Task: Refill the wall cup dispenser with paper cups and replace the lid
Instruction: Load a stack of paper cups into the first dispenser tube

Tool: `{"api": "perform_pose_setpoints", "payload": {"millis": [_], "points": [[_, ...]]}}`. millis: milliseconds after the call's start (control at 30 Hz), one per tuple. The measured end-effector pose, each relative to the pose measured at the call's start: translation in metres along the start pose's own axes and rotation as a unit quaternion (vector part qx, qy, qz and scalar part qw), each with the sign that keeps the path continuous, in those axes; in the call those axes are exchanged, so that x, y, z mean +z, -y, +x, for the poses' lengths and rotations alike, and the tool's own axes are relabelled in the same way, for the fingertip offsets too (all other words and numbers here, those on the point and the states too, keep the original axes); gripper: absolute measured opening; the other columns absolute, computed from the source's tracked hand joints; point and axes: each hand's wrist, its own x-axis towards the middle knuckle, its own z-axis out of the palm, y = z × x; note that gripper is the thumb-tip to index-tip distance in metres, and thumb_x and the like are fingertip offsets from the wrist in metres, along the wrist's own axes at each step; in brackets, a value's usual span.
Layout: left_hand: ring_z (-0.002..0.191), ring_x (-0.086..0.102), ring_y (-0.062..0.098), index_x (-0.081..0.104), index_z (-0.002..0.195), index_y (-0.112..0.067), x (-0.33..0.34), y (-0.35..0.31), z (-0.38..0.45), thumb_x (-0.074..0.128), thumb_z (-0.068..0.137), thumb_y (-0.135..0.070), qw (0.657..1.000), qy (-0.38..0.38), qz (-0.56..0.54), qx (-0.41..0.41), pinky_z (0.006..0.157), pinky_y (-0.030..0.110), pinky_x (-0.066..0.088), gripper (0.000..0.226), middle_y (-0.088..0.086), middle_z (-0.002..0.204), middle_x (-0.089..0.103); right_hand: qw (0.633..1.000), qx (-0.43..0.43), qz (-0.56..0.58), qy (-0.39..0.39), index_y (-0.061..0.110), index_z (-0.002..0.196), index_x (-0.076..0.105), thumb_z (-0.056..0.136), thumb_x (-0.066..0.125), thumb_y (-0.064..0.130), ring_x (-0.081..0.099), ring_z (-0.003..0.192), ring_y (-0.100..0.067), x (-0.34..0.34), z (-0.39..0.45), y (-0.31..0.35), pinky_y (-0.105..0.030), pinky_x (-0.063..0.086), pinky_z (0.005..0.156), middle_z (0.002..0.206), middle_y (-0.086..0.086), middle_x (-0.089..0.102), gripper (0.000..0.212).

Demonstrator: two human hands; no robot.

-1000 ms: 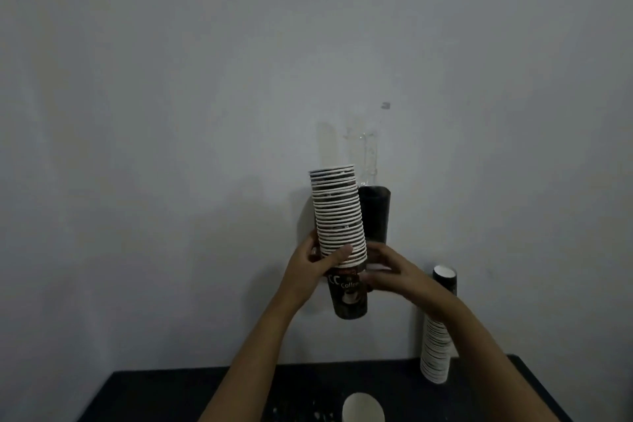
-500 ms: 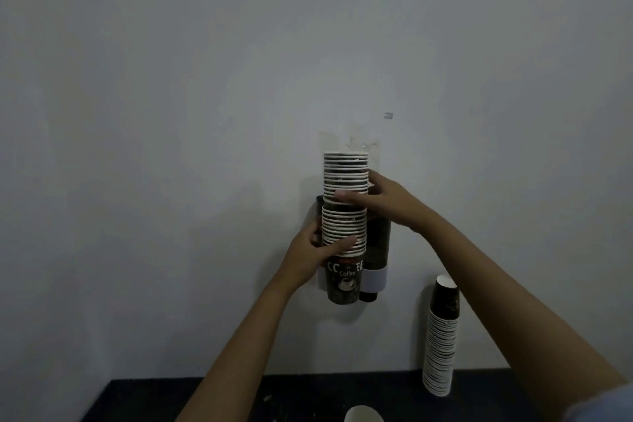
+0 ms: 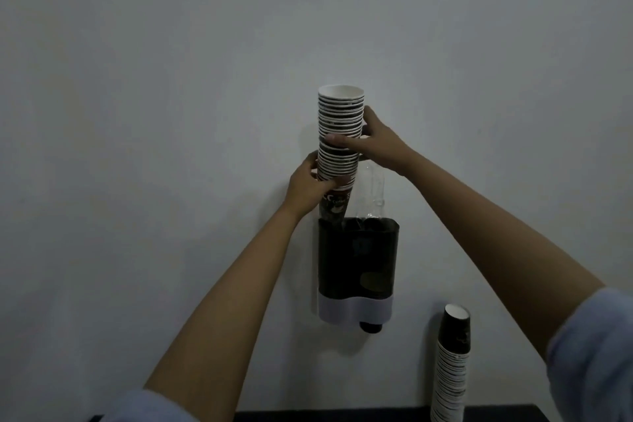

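holding a tall stack of paper cups [image 3: 339,137] upright in both hands, i have its bottom cup poised at the open top of the wall cup dispenser [image 3: 358,264], on the left side of the opening. my left hand [image 3: 306,190] is wrapped around the lowest cups, thumb across the front just above the printed coffee label, fingers curled behind. my right hand [image 3: 375,142] grips the stack about halfway up, thumb lying flat across the rims and fingers closed round the far side. the stack leans slightly, its white-lined mouth facing up at the top.

the dispenser hangs on the pale wall [image 3: 171,113], with a dark smoky body and a light band [image 3: 354,308] along the bottom; a dark cup base [image 3: 370,327] pokes out beneath on the right. a clear plastic piece [image 3: 373,192] rises from the dispenser's top just right of my stack. i cannot tell where the lid is.

lower right, a second stack of cups [image 3: 452,363] stands on the dark tabletop [image 3: 342,416], well apart from the dispenser.
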Motion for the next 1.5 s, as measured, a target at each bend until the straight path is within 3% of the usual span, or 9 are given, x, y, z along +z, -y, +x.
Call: {"api": "perform_pose_setpoints", "payload": {"millis": [167, 333, 433, 533, 600, 800, 1033, 1300, 1500], "points": [[0.099, 0.065, 0.021, 0.051, 0.130, -0.015, 0.022, 0.036, 0.001, 0.078, 0.073, -0.023, 1.000, 0.011, -0.003, -0.024, 0.076, 0.020, 0.051, 0.063, 0.006, 0.118, 0.065, 0.999, 0.042, -0.026, -0.015, 0.021, 0.133, 0.040, 0.067, 0.078, 0.054, 0.058, 0.116, -0.020, 0.017, -0.001, -0.042, -0.044, 0.052, 0.096, 0.130, -0.002, 0.059, 0.082], [0.095, 0.062, 0.018, 0.055, 0.125, -0.009, 0.027, 0.070, -0.010, 0.078, 0.073, -0.016, 0.997, 0.055, 0.033, -0.046, 0.064, 0.004, 0.047, 0.057, 0.005, 0.110, 0.065, 0.995, 0.096, 0.005, -0.001, 0.020, 0.124, 0.049, 0.072, 0.078, 0.043, 0.060, 0.107, -0.016, 0.037, -0.014, -0.081, -0.036, 0.053, 0.093, 0.118, 0.002, 0.061, 0.064], [0.112, 0.063, 0.025, 0.060, 0.123, -0.008, 0.024, 0.083, -0.012, 0.063, 0.086, -0.035, 0.991, 0.099, 0.016, -0.087, 0.079, 0.009, 0.048, 0.046, 0.012, 0.120, 0.066, 0.995, 0.097, 0.025, 0.017, 0.025, 0.118, 0.054, 0.079, 0.075, 0.031, 0.060, 0.099, -0.010, 0.047, -0.023, -0.094, -0.022, 0.049, 0.086, 0.108, 0.007, 0.061, 0.045], [0.128, 0.050, 0.023, 0.060, 0.128, -0.017, 0.018, 0.091, -0.014, 0.023, 0.080, -0.078, 0.984, 0.105, 0.000, -0.143, 0.110, 0.033, 0.037, 0.085, 0.010, 0.136, 0.057, 0.994, 0.105, 0.032, 0.028, 0.025, 0.120, 0.058, 0.076, 0.077, 0.038, 0.063, 0.106, -0.012, 0.058, -0.029, -0.107, -0.032, 0.048, 0.100, 0.114, 0.006, 0.066, 0.050], [0.132, 0.045, 0.023, 0.060, 0.127, -0.018, 0.016, 0.096, -0.015, 0.012, 0.086, -0.070, 0.985, 0.090, -0.011, -0.150, 0.116, 0.040, 0.029, 0.082, 0.010, 0.140, 0.054, 0.992, 0.116, 0.015, 0.043, 0.022, 0.128, 0.054, 0.074, 0.076, 0.043, 0.061, 0.109, -0.014, 0.066, -0.032, -0.114, -0.030, 0.046, 0.098, 0.118, 0.005, 0.064, 0.061], [0.133, 0.044, 0.024, 0.061, 0.125, -0.017, 0.014, 0.099, -0.014, 0.012, 0.093, -0.062, 0.987, 0.068, -0.021, -0.147, 0.116, 0.044, 0.028, 0.074, 0.010, 0.141, 0.053, 0.982, 0.153, -0.088, 0.071, 0.020, 0.142, 0.037, 0.063, 0.072, 0.067, 0.053, 0.124, -0.022, 0.073, -0.035, -0.118, -0.031, 0.039, 0.098, 0.142, -0.001, 0.052, 0.098], [0.133, 0.044, 0.024, 0.057, 0.130, -0.023, 0.016, 0.102, -0.013, 0.010, 0.051, -0.100, 0.984, 0.068, 0.001, -0.165, 0.115, 0.047, 0.030, 0.120, 0.009, 0.142, 0.052, 0.980, 0.139, -0.113, 0.081, 0.022, 0.140, 0.042, 0.069, 0.074, 0.058, 0.055, 0.124, -0.022, 0.075, -0.038, -0.115, -0.026, 0.035, 0.092, 0.138, -0.001, 0.056, 0.086], [0.135, 0.042, 0.027, 0.059, 0.128, -0.026, 0.013, 0.098, -0.015, 0.011, 0.076, -0.079, 0.984, 0.072, 0.013, -0.161, 0.116, 0.049, 0.028, 0.088, 0.009, 0.144, 0.050, 0.978, 0.165, -0.104, 0.079, 0.027, 0.136, 0.044, 0.051, 0.069, 0.080, 0.058, 0.119, -0.019, 0.074, -0.034, -0.117, -0.034, 0.044, 0.102, 0.132, 0.005, 0.060, 0.103], [0.128, 0.047, 0.031, 0.058, 0.130, -0.021, 0.015, 0.097, -0.016, 0.007, 0.059, -0.091, 0.980, 0.068, 0.044, -0.181, 0.114, 0.046, 0.031, 0.112, 0.014, 0.141, 0.051, 0.973, 0.170, -0.149, 0.045, 0.015, 0.136, 0.033, 0.075, 0.071, 0.054, 0.051, 0.125, -0.025, 0.075, -0.042, -0.113, -0.026, 0.024, 0.087, 0.133, -0.004, 0.054, 0.081]]}}
